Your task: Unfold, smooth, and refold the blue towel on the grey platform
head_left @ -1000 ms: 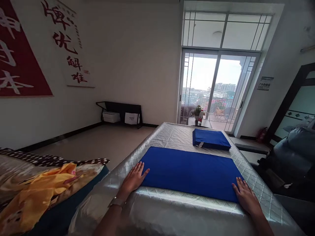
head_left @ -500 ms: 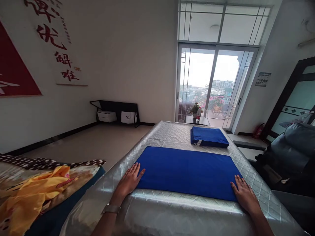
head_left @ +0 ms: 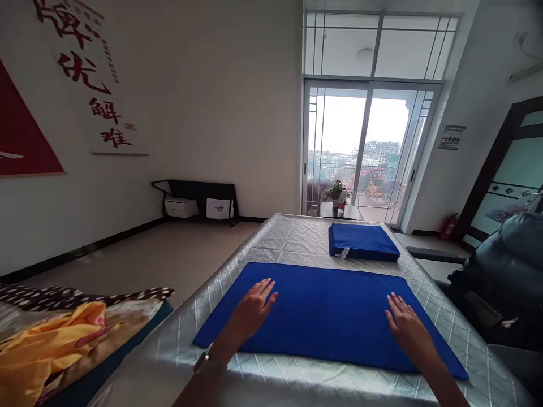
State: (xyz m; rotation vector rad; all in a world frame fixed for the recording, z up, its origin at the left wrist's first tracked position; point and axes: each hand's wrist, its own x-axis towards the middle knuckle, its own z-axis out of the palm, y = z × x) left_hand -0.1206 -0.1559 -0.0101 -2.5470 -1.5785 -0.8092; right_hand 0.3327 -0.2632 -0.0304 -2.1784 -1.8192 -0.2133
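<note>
A flat blue cloth [head_left: 326, 311] lies spread across the near half of the table, which has a silvery quilted cover [head_left: 280, 234]. Over the cloth's left part is my left hand [head_left: 252, 310], fingers stretched out, a watch on its wrist. My right hand [head_left: 407, 325] is over the right part, its fingers extended too. Both palms face down and hold nothing; whether they press on the fabric or hover just above it I cannot tell. Beyond the cloth sits a stack of folded blue cloths [head_left: 362, 240] with a white tag at its front edge.
To the left are yellow fabric [head_left: 63, 345] and a polka-dot cloth [head_left: 85, 297]. A small table at the far end bears a potted plant [head_left: 336, 191] and a bottle [head_left: 341, 200]. On the right stand a dark bag [head_left: 509, 265] and a fire extinguisher [head_left: 448, 227].
Both hands have moved inward from the cloth's side edges, the left one rightward and slightly forward in view. The cloth now looks larger, reaching farther left and right. The view has tilted slightly upward.
</note>
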